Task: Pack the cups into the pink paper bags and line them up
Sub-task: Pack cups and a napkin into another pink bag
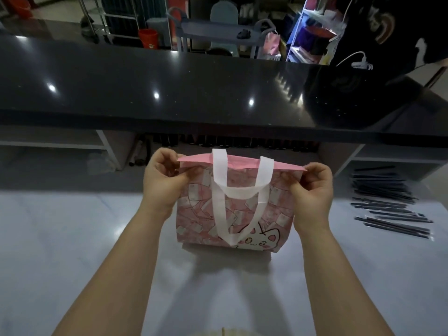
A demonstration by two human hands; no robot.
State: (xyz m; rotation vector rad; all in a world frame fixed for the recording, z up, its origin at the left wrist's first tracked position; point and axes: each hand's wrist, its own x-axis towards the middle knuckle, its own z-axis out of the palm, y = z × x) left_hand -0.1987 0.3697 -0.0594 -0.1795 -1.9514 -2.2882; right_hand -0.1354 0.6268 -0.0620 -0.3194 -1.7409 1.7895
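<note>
A pink paper bag (276, 214) with a cat drawing and white handles stands upright on the white table, in the middle of the view. My left hand (164, 184) pinches the bag's top rim at its left corner. My right hand (312, 187) pinches the top rim at the right corner. The rim is stretched flat between both hands, and the near handle hangs down over the bag's front. What the bag holds is hidden. At the bottom edge a pale round rim (223, 332), perhaps a cup, just shows.
Several dark wrapped straws (390, 209) lie on the white table (60, 238) at the right. A raised glossy black counter (169, 81) runs across behind the bag. Shelves, a red bucket (148, 38) and a person in dark clothing (392, 27) are beyond it.
</note>
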